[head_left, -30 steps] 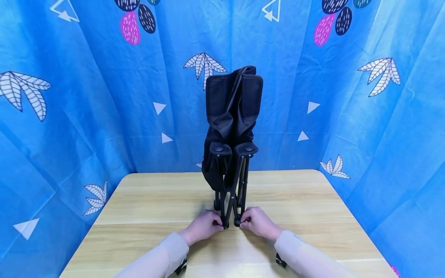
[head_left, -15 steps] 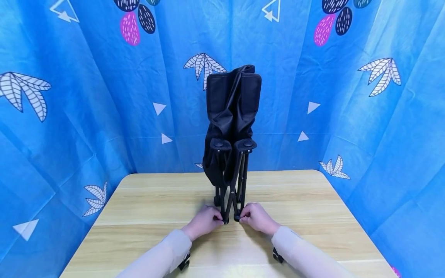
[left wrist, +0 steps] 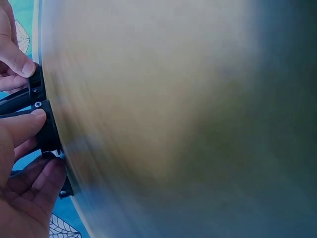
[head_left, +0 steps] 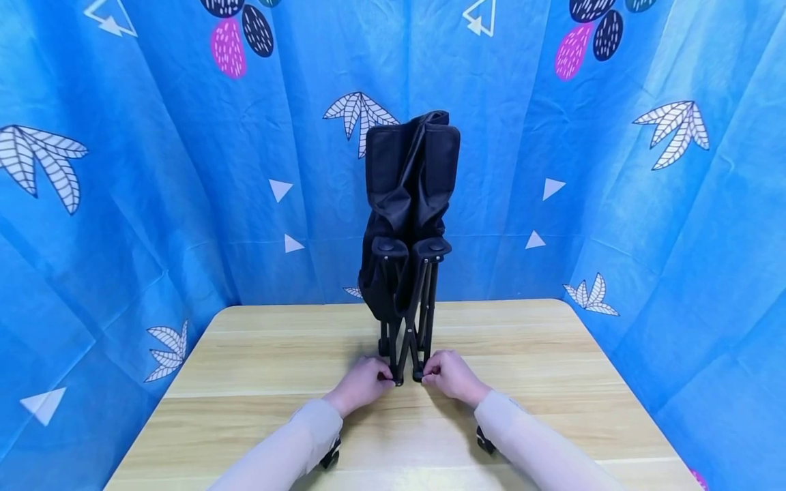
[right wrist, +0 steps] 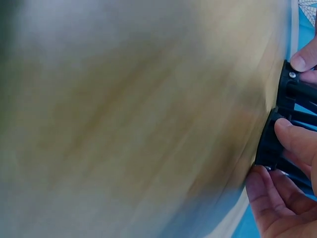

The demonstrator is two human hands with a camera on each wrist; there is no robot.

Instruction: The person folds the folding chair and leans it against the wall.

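Note:
A black folding camp chair (head_left: pixel 411 204), folded into a narrow upright bundle, stands on the table with its fabric seat and back bunched above crossed metal legs. My left hand (head_left: pixel 362 385) pinches the front left foot (left wrist: pixel 48 129) between thumb and fingers. On the other side, my right hand (head_left: pixel 456 377) pinches the front right foot (right wrist: pixel 270 141) in the same way. The two feet are close together, with a small gap between them in the head view. Screw heads show on the plastic feet in both wrist views. The rear legs are partly hidden behind the front ones.
The light wood table (head_left: pixel 258 354) has rounded far corners and reaches out to either side of the chair. Blue patterned curtain (head_left: pixel 295 170) hangs behind it and along both sides. A black wrist strap (head_left: pixel 330 455) shows under the left sleeve.
Both hands and the chair have slid a short way forward, away from me, across the table. The grip on the two feet stays the same.

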